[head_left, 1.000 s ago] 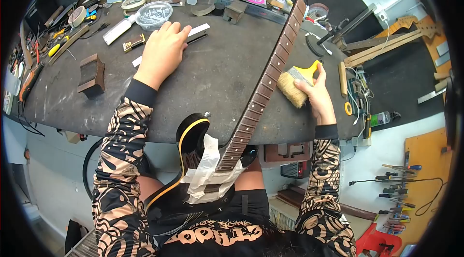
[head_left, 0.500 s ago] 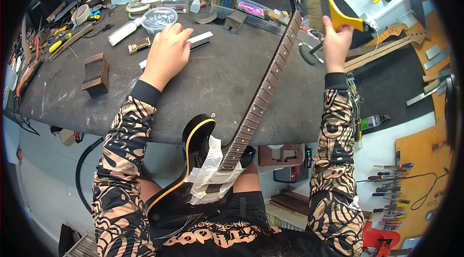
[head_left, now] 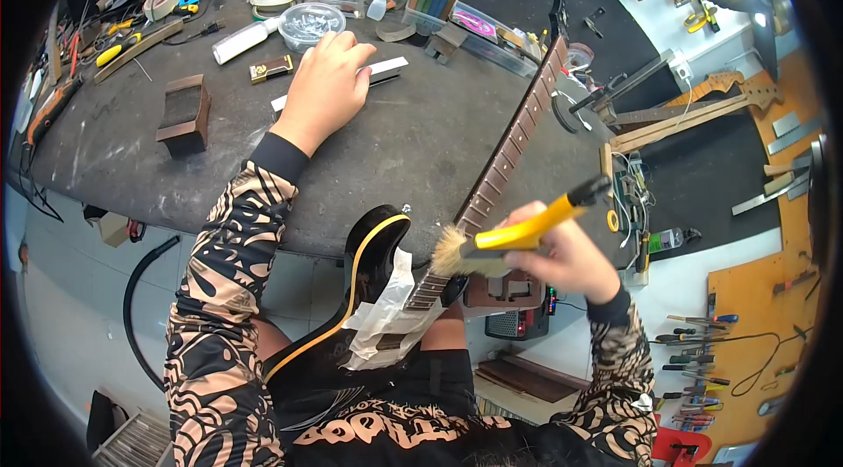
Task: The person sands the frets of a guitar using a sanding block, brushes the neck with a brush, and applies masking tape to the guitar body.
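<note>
A black guitar [head_left: 373, 243] with a cream edge rests across my lap, its fretboard [head_left: 518, 135] slanting up to the right over the bench. Masking tape [head_left: 384, 313] covers part of its body beside the neck. My right hand [head_left: 562, 252] is closed around the yellow handle of a wide brush [head_left: 518, 234], whose bristles lie over the lower fretboard. My left hand [head_left: 329, 85] rests on a metal bar [head_left: 386, 71] on the bench, fingers loosely bent over it; its grip is partly hidden.
On the dark bench [head_left: 351, 177] stand a brown block [head_left: 184, 114], a small box [head_left: 271, 70], a white bottle [head_left: 240, 43] and a tub of small parts [head_left: 312, 23]. Hand tools lie at the far left. Wooden necks [head_left: 685, 120] lie at the right.
My right hand has swung the brush down from beside the headstock to the lower fretboard. The left hand stays at the metal bar. The whole view has shifted slightly.
</note>
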